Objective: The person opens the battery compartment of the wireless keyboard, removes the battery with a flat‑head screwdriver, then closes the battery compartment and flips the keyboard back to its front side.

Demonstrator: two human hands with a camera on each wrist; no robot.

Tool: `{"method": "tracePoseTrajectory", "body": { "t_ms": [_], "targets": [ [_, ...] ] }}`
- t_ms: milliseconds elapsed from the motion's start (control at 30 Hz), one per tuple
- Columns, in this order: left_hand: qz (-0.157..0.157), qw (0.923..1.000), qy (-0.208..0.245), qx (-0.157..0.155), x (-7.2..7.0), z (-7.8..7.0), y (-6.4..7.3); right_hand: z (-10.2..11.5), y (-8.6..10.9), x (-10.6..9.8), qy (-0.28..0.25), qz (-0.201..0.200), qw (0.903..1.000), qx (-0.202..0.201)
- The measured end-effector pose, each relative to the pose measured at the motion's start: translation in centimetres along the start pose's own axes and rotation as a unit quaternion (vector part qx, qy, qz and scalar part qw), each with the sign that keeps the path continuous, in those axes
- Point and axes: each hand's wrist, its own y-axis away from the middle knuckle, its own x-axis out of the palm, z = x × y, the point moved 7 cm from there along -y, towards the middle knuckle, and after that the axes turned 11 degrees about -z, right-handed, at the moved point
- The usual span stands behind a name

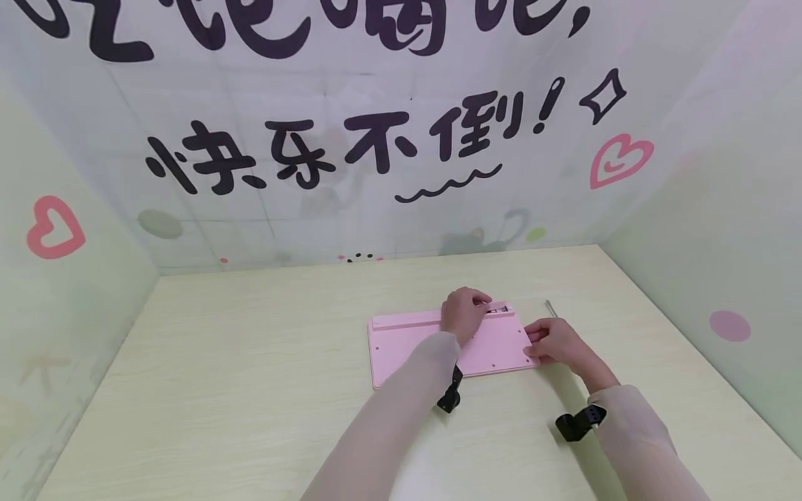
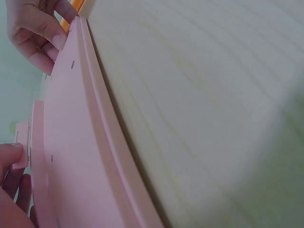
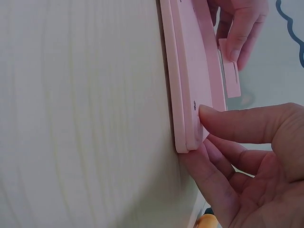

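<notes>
A pink keyboard (image 1: 401, 355) lies underside up on the table, small screw holes dotting its back. Along its far edge runs a raised strip with an uncovered compartment (image 1: 501, 309) near the right end. My left hand (image 1: 462, 316) reaches over the board and pinches a small flat pink cover (image 3: 231, 76) between thumb and fingers, just above the strip. At the keyboard's right end, my right hand (image 1: 559, 342) grips the corner, thumb (image 3: 237, 124) on the back face and fingers beneath the edge.
Beyond my right hand lies a thin metal shaft (image 1: 550, 307); an orange-and-black piece (image 3: 207, 220) shows in the right wrist view. The pale wood-grain table (image 1: 219, 376) is bounded by printed walls at the back (image 1: 351, 223) and both sides.
</notes>
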Motion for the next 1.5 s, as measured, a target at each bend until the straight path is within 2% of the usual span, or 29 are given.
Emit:
{"method": "tracePoseTrajectory", "body": {
  "t_ms": [167,367,667,1000,1233,1500],
  "targets": [
    [0.017,0.9988,0.034,-0.031,-0.4,0.3,-0.4,0.2,0.0,0.0,-0.001,0.002,1.0000,0.001],
    [0.023,0.9982,0.049,-0.027,-0.7,1.2,-1.2,0.4,-0.1,-0.1,-0.009,0.003,1.0000,0.001],
    [0.042,0.9978,0.041,-0.029,-2.3,1.9,-1.8,0.3,0.0,-0.1,-0.006,0.003,1.0000,0.000],
    [0.038,0.9977,0.025,-0.050,-3.7,3.3,-2.2,0.5,0.1,-0.1,-0.010,0.004,0.9999,-0.005],
    [0.040,0.9968,0.017,-0.067,-3.5,4.3,-2.6,0.4,0.2,-0.2,-0.006,0.002,1.0000,-0.002],
    [0.044,0.9966,0.007,-0.069,-3.4,4.6,-2.5,0.3,0.4,-0.2,-0.008,-0.001,1.0000,-0.004]
  ]
}}
